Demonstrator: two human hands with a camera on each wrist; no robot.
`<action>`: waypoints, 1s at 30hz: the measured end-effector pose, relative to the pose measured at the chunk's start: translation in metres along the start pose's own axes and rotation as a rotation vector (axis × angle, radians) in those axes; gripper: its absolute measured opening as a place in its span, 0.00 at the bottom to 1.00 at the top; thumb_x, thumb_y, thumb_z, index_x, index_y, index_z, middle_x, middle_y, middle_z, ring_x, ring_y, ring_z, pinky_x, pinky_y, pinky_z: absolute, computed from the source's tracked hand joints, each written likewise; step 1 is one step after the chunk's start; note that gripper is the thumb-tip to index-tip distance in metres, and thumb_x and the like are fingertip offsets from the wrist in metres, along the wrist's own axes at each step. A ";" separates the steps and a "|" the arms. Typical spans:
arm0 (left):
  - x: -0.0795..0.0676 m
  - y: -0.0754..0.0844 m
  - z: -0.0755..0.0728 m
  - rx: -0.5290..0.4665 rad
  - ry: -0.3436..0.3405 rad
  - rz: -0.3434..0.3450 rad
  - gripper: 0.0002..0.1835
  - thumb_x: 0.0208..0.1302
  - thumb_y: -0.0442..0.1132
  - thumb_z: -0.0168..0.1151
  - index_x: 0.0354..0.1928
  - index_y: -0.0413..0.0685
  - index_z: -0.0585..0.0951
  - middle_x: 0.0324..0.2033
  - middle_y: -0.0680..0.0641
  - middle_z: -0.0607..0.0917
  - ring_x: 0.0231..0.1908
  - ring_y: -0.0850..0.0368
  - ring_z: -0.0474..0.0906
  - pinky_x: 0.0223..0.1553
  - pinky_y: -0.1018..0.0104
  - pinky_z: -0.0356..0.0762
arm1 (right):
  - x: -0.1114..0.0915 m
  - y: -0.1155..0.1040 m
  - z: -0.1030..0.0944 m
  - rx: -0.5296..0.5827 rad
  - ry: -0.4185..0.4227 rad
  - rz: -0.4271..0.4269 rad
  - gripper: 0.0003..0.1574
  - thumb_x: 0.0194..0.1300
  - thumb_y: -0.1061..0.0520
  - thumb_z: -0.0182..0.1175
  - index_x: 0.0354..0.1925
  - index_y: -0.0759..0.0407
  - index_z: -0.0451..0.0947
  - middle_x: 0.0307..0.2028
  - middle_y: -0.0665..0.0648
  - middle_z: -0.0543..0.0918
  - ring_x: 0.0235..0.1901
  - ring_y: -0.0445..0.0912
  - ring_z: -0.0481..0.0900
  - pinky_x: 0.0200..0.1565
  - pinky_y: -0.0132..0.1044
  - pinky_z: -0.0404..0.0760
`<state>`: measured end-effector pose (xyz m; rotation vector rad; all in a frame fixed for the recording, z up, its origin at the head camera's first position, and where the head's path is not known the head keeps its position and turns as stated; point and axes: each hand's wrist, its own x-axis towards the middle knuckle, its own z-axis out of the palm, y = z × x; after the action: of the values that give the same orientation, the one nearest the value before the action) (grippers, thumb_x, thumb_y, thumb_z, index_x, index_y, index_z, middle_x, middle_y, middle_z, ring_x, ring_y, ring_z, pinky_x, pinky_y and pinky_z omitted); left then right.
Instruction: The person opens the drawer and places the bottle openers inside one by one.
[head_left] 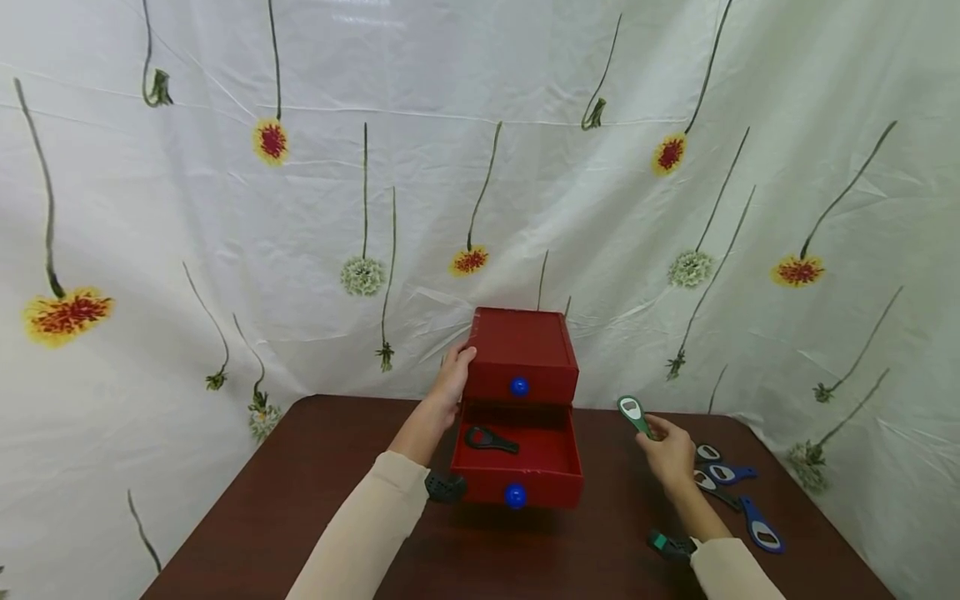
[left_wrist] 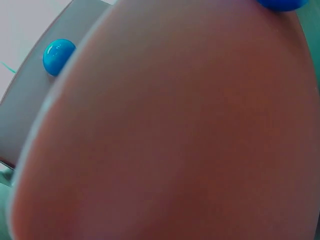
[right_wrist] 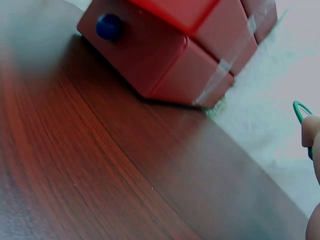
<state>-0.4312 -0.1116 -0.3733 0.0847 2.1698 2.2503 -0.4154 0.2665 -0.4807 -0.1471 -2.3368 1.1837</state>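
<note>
A red drawer cabinet with blue knobs stands on the table; one drawer is pulled out below the closed top one. Inside that drawer lies a black bottle opener. My left hand rests against the cabinet's upper left side, thumb at the edge, other fingers mostly hidden. Between thumb and fingers my right hand pinches a green bottle opener, raised to the right of the cabinet. Only the green loop shows beside the fingers in the right wrist view. Skin fills most of the left wrist view.
Right of my right hand, black bottle openers and blue bottle openers lie on the dark wooden table. A flower-print white cloth hangs behind. Another closed drawer with a blue knob sits under the pulled-out one.
</note>
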 end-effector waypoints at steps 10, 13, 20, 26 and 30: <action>0.003 0.002 -0.003 0.000 0.005 0.000 0.36 0.79 0.59 0.47 0.82 0.58 0.54 0.79 0.44 0.52 0.75 0.36 0.50 0.63 0.22 0.52 | 0.001 -0.029 -0.004 0.000 -0.035 -0.115 0.24 0.63 0.63 0.67 0.57 0.67 0.84 0.42 0.64 0.88 0.44 0.58 0.85 0.42 0.42 0.80; 0.001 0.002 -0.002 -0.002 0.008 0.000 0.35 0.79 0.58 0.47 0.82 0.58 0.54 0.78 0.44 0.53 0.74 0.36 0.52 0.63 0.23 0.53 | -0.003 -0.035 -0.005 0.014 -0.053 -0.137 0.24 0.63 0.64 0.67 0.57 0.67 0.84 0.42 0.63 0.88 0.44 0.57 0.85 0.44 0.45 0.81; 0.001 -0.001 -0.002 -0.004 0.009 0.004 0.35 0.79 0.58 0.47 0.81 0.58 0.55 0.77 0.42 0.56 0.72 0.36 0.55 0.62 0.24 0.55 | -0.014 -0.053 -0.009 0.066 -0.063 -0.203 0.22 0.62 0.68 0.68 0.56 0.66 0.85 0.40 0.62 0.88 0.42 0.55 0.86 0.47 0.40 0.82; 0.000 0.000 -0.002 0.000 0.020 0.004 0.35 0.79 0.58 0.47 0.81 0.58 0.55 0.78 0.44 0.52 0.73 0.36 0.53 0.63 0.24 0.54 | -0.022 -0.070 -0.015 0.131 -0.064 -0.296 0.21 0.58 0.72 0.69 0.51 0.70 0.86 0.37 0.62 0.88 0.37 0.46 0.85 0.40 0.22 0.77; 0.000 -0.001 0.000 0.004 0.013 0.002 0.35 0.79 0.59 0.47 0.81 0.58 0.55 0.78 0.43 0.54 0.73 0.35 0.54 0.63 0.24 0.54 | -0.028 -0.078 -0.021 0.157 -0.085 -0.319 0.21 0.58 0.74 0.69 0.52 0.70 0.85 0.36 0.61 0.87 0.37 0.41 0.83 0.40 0.21 0.76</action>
<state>-0.4314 -0.1118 -0.3739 0.0727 2.1819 2.2535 -0.3713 0.2254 -0.4210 0.3247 -2.2211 1.2223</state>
